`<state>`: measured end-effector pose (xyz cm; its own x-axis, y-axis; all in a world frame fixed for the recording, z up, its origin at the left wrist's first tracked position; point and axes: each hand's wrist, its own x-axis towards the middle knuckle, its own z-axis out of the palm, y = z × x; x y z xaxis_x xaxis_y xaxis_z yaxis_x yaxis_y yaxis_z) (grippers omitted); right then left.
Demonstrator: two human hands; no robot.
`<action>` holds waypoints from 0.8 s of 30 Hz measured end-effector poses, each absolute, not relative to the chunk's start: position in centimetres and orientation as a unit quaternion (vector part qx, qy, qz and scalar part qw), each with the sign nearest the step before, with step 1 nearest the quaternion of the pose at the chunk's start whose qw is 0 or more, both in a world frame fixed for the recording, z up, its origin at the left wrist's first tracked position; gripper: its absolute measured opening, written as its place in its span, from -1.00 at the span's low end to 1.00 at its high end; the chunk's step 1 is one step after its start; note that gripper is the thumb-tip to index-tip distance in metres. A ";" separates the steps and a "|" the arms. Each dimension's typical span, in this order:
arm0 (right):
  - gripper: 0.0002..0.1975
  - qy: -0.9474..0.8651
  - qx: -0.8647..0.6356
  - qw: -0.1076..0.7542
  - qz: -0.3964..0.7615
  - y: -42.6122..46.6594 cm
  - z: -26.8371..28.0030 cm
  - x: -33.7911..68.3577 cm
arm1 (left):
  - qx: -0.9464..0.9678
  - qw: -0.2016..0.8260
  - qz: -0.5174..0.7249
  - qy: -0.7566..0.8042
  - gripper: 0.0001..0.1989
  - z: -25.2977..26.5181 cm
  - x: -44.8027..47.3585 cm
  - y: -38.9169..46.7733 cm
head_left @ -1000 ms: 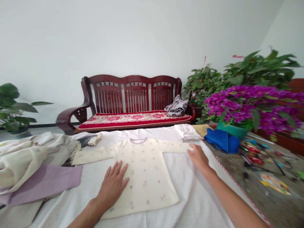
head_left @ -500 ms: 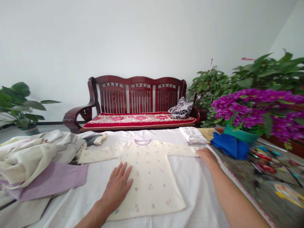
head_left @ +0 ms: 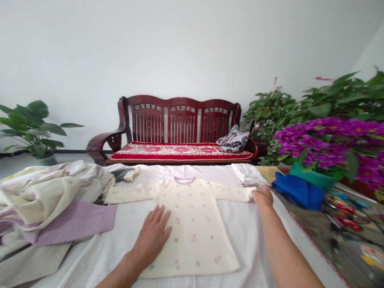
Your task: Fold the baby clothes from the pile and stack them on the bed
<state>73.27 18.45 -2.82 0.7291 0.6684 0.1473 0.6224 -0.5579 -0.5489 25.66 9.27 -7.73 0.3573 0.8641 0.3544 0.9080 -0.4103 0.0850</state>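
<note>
A cream long-sleeved shirt [head_left: 195, 224] with small heart prints and a lilac neckline lies spread on a white cloth [head_left: 120, 236], its collar away from me. My left hand [head_left: 153, 234] rests flat on the shirt's left side, fingers stretched out. At the end of the right sleeve, my right hand [head_left: 263, 196] pinches the cuff between thumb and fingers. The left sleeve reaches out flat towards a heap of clothes [head_left: 51, 192]. A folded white garment [head_left: 246, 175] lies just beyond my right hand.
Lilac ribbed fabric [head_left: 78, 224] hangs out of the heap at left. On the right are a blue cloth [head_left: 298, 190], purple flowers [head_left: 327, 138] in a green pot and several small tools. A red wooden bench [head_left: 180, 124] stands behind the table.
The whole view has shifted slightly, so everything sits a little further right. My left hand stays flat on the shirt and my right hand still holds the cuff.
</note>
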 end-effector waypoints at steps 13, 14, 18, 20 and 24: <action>-0.30 -0.223 -0.910 0.335 0.105 17.5 -2.2 72.6 | -0.825 0.073 -0.173 -0.534 -0.56 -7.8 25.8 9.3; -0.30 -0.222 -0.907 0.342 0.105 17.4 -2.0 72.5 | -0.824 0.073 -0.173 -0.534 -0.56 -7.8 25.8 9.3; -0.31 -0.243 -0.883 0.392 0.088 17.2 -1.4 71.1 | -0.823 0.064 -0.166 -0.540 -0.55 -7.7 25.8 9.2; -0.32 -0.272 -0.861 0.424 0.071 17.7 -1.0 69.7 | -0.824 0.057 -0.165 -0.540 -0.55 -7.6 25.8 9.2; -0.27 -0.354 -0.798 0.484 0.063 20.4 -0.6 64.3 | -0.821 0.051 -0.180 -0.539 -0.56 -7.4 25.9 9.3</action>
